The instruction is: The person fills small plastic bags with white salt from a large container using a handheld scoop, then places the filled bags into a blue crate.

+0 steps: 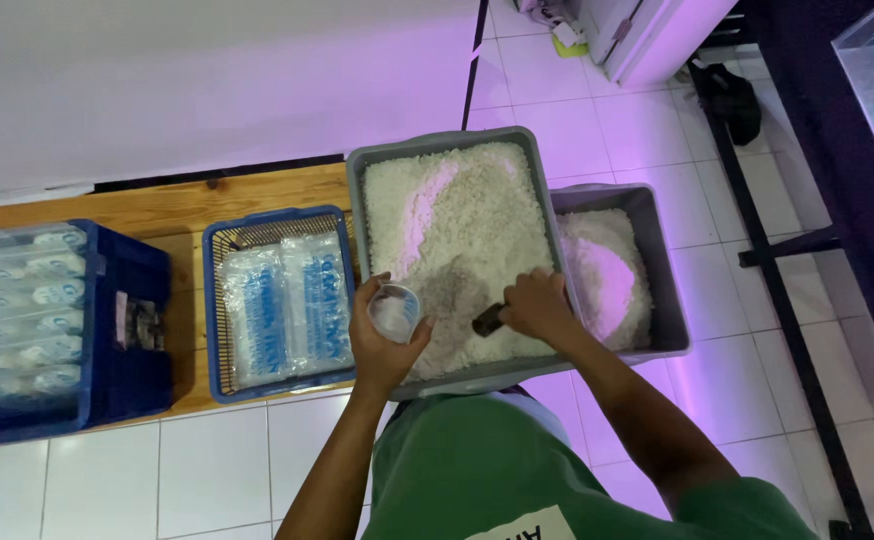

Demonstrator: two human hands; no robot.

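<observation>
Our left hand (382, 335) curls its fingers around a cup (395, 312), mouth up, at nine o'clock from our right hand (537, 305) gripping a scoop (488, 320) in the rice bin (437, 150).

Both arms reach forward from the body; left hand (382, 335) is raised, fingers (365, 300) curled round, right hand (535, 305) knuckles-up, fingers clenched tight below.

head cam | looks steeply down | close over grey tub (357, 200)

Left hand (385, 335) holds cup (395, 312) over grey tub (437, 148).
</observation>
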